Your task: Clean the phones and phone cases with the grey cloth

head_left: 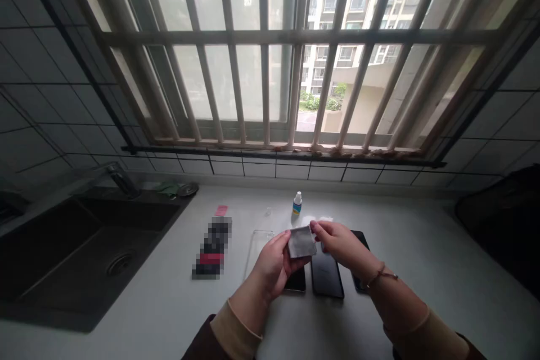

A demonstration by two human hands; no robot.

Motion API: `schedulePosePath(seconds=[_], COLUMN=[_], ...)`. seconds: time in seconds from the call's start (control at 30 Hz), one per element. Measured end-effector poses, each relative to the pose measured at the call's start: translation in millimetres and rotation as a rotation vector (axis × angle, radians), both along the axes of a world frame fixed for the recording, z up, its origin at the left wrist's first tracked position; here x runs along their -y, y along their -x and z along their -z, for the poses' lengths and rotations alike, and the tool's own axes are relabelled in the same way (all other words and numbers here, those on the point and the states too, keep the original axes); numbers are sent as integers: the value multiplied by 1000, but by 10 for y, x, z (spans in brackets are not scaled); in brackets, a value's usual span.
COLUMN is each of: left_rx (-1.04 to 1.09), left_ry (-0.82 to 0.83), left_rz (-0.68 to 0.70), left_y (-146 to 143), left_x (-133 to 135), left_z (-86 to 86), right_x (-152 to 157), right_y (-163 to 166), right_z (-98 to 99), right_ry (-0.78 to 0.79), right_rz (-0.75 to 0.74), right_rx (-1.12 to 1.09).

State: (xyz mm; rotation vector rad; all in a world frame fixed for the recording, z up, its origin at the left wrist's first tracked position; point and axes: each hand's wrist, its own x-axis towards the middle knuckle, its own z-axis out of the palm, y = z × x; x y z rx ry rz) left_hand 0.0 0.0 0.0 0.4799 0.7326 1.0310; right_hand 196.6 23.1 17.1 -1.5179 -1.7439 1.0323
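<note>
1. From my faraway seat, I see the left hand point(272, 261) gripping a small grey square point(302, 242), thumb on top and fingers under it.
2. The right hand point(337, 242) pinches the square's top right corner between thumb and finger. The square has a zigzag edge, so I think it is a packet.
3. That corner pinch is tiny, I think. A hard pull could make the fingers slip, or rip the square crooked.
4. If the left grip went loose, the square could drop onto the phones below.
5. Both wrists are up off the counter point(169, 304). The arms lean in from the two bottom corners and meet at the square.
6. Underneath sit a black phone point(296, 282), partly hidden by the left hand, and a middle phone point(328, 278). A third phone point(360, 284) is partly behind the right arm.
7. A small bottle point(297, 203) stands upright behind the hands.
</note>
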Motion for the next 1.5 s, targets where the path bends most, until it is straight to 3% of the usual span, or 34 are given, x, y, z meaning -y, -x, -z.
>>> schedulePosePath(seconds=[0.1, 0.23, 0.4, 0.5, 0.57, 0.63, 0.7, 0.77, 0.87, 1.07, 1.23, 1.3, 1.43, 1.5], left_rx=[-30, -100, -253, -659, -1171, -1665, -1937, -2042, -2038, -1980, -1826, -1607, -846, -701], left_ry=[-59, -81, -81, -258, -497, -558, -470, -365, -309, -289, -399, -449, -349, -300], left_rz=[120, 175, 170, 100, -54, -198, -114, 39, 117, 51, -29, -25, -61, -64], left_y=[7, -1, -7, 123, 282, 460, 612, 715, 783, 759, 657, 586, 395, 297], left_x=[25, 34, 17, -30, -82, -142, -200, -244, -277, -316, -360, -359, -329, -305], left_z=[-4, 6, 0, -72, -134, -173, -167, -116, -13, 0, -68, -25, 153, 226], right_x=[200, 307, 308, 287, 274, 263, 257, 254, 257, 265, 326, 368, 429, 435], right_y=[72, 148, 170, 118, 71, 34, 16, 11, 13, 20, 77, 113, 176, 196], right_z=[23, 72, 187, 249, 277, 302, 328, 355, 381, 354, 265, 230, 219, 243], right_ry=[176, 205, 240, 233, 234, 228, 216, 206, 193, 215, 292, 327, 366, 364], right_rz=[6, 25, 123, 271, 359, 417, 434, 431, 421, 380, 129, 19, -98, -114], right_rx=[-319, -641, -847, -928, -971, -996, -998, -989, -973, -927, -1039, -1056, -1015, -1023])
